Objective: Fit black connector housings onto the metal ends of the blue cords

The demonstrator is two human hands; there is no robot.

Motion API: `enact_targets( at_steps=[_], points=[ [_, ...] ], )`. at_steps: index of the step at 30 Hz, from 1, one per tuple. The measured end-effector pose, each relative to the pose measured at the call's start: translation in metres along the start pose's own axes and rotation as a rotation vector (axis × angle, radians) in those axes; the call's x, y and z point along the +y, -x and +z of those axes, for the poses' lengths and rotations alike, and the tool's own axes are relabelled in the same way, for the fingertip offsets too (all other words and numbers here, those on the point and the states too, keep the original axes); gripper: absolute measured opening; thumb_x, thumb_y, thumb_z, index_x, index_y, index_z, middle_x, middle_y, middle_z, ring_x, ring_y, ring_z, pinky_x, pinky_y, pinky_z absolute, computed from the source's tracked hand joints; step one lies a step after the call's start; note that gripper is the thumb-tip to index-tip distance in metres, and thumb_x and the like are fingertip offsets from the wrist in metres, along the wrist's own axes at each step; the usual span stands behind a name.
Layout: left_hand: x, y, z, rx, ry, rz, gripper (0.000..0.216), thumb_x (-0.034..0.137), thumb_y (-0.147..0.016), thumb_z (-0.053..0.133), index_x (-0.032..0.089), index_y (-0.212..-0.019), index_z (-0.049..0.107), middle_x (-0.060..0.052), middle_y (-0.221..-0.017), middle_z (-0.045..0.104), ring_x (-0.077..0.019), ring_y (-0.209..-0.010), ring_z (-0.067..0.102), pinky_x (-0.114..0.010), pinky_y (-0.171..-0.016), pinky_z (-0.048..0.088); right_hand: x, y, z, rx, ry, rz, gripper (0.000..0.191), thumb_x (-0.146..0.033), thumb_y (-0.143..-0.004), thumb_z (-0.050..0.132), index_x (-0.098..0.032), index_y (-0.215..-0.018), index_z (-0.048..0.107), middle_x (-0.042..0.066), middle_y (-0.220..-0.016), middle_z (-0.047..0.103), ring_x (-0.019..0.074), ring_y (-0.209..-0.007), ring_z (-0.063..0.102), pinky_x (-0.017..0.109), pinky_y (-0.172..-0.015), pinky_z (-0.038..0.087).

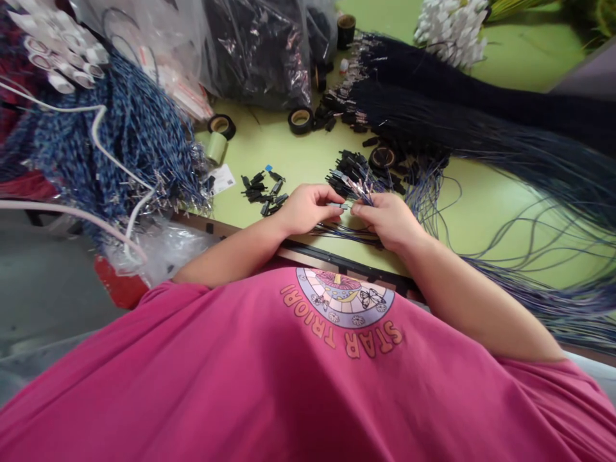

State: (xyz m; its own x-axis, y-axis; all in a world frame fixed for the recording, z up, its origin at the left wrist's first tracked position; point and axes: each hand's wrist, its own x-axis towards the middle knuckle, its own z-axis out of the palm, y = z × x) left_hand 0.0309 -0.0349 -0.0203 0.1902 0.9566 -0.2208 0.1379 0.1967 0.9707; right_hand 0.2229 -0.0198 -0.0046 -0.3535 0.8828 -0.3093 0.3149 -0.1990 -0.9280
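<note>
A: What did the two hands have in their grip?

B: The left hand (308,210) had thumb and fingers closed on a small connector (335,205). The right hand (391,219) was closed round a wire bundle (362,191), its silvery ends poking out past the fingers. The connector sat between the hands, just above the near edge of the green table (264,144).

A: Were connector and wire joined?

B: I couldn't tell. The fingertips nearly met there, and the gap was too small to read.

A: How far along did it look?

B: Partway, I judged. Loose black connectors (262,192) lay left of the grip, seemingly unused. Just beyond it was a thick pile of black pieces (350,168); whether those were finished, I couldn't say. Farther off to the right ran a big dark cable bundle (433,96), with more black pieces at its near ends.

A: Any containers?

B: A clear plastic bag (255,58) stood well beyond the grip, full of something dark that I couldn't identify. Left of that, another clear bag (178,29) lay near some white, red-lined packets (176,90); whether they were inside it was unclear.
</note>
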Motion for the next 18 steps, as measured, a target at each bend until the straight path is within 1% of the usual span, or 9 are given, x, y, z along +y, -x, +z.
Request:
enact_targets(
  at_steps=[2,4,5,7,10,13,15,18],
  points=[
    [0.004,0.0,-0.002,0.016,0.028,-0.046,0.018,0.014,-0.073,0.074,0.012,-0.089,0.068,-0.001,-0.069,0.071,-0.0119,-0.064,0.069,-0.027,-0.067,0.057,0.001,-0.002,-0.001,0.005,-0.127,0.02,0.015,-0.029,-0.07,0.066,-0.017,-0.076,0.06,-0.006,-0.055,0.041,0.0057,-0.047,0.029,0.026,-0.047,0.018],
    [0.007,-0.001,-0.006,0.041,0.075,-0.091,0.016,0.011,-0.074,0.073,0.011,-0.088,0.066,-0.001,-0.066,0.071,-0.0119,-0.061,0.069,-0.026,-0.066,0.057,0.003,-0.004,-0.003,0.013,-0.271,0.027,0.02,-0.027,-0.068,0.068,-0.019,-0.083,0.058,-0.007,-0.058,0.043,0.0048,-0.044,0.027,0.025,-0.045,0.015],
    [0.008,-0.001,-0.008,0.053,0.101,-0.109,0.015,0.009,-0.074,0.072,0.011,-0.088,0.065,-0.001,-0.065,0.071,-0.0119,-0.06,0.069,-0.026,-0.065,0.058,0.003,-0.004,-0.004,0.016,-0.332,0.024,0.021,-0.026,-0.067,0.068,-0.02,-0.083,0.056,-0.008,-0.058,0.042,0.0046,-0.043,0.025,0.025,-0.044,0.014],
    [0.01,0.0,-0.011,0.07,0.139,-0.138,0.014,0.007,-0.074,0.071,0.01,-0.086,0.064,-0.002,-0.065,0.071,-0.0121,-0.06,0.069,-0.025,-0.064,0.057,0.005,-0.005,-0.005,0.028,-0.402,0.01,0.018,-0.024,-0.068,0.067,-0.021,-0.075,0.051,-0.008,-0.054,0.037,0.0049,-0.042,0.025,0.025,-0.043,0.014],
    [0.01,0.0,-0.013,0.087,0.153,-0.156,0.013,0.006,-0.075,0.07,0.01,-0.086,0.064,-0.002,-0.065,0.07,-0.0119,-0.06,0.069,-0.024,-0.064,0.057,0.005,-0.003,-0.005,0.055,-0.398,-0.019,0.017,-0.022,-0.068,0.066,-0.021,-0.066,0.049,-0.008,-0.048,0.031,0.0055,-0.041,0.026,0.025,-0.043,0.014],
    [0.011,0.0,-0.012,0.08,0.187,-0.158,0.013,0.005,-0.076,0.069,0.01,-0.086,0.063,-0.003,-0.065,0.071,-0.0117,-0.06,0.069,-0.024,-0.064,0.057,0.005,0.0,-0.006,0.05,-0.361,-0.049,0.011,-0.021,-0.067,0.065,-0.019,-0.063,0.055,-0.008,-0.046,0.032,0.0053,-0.041,0.025,0.025,-0.044,0.013],
    [0.011,0.0,-0.012,0.061,0.232,-0.159,0.014,0.005,-0.076,0.068,0.009,-0.087,0.062,-0.003,-0.068,0.071,-0.0118,-0.061,0.07,-0.024,-0.064,0.057,0.004,0.002,-0.006,0.039,-0.317,-0.065,0.004,-0.021,-0.067,0.063,-0.017,-0.066,0.061,-0.007,-0.044,0.036,0.0062,-0.041,0.028,0.026,-0.044,0.015],
    [0.01,0.0,-0.012,0.035,0.274,-0.162,0.015,0.005,-0.076,0.068,0.01,-0.089,0.062,-0.004,-0.072,0.072,-0.0117,-0.062,0.07,-0.025,-0.065,0.057,0.003,0.004,-0.005,0.042,-0.245,-0.107,0.011,-0.023,-0.073,0.06,-0.016,-0.076,0.067,-0.005,-0.042,0.044,0.0084,-0.04,0.036,0.026,-0.045,0.023]
  ],
)
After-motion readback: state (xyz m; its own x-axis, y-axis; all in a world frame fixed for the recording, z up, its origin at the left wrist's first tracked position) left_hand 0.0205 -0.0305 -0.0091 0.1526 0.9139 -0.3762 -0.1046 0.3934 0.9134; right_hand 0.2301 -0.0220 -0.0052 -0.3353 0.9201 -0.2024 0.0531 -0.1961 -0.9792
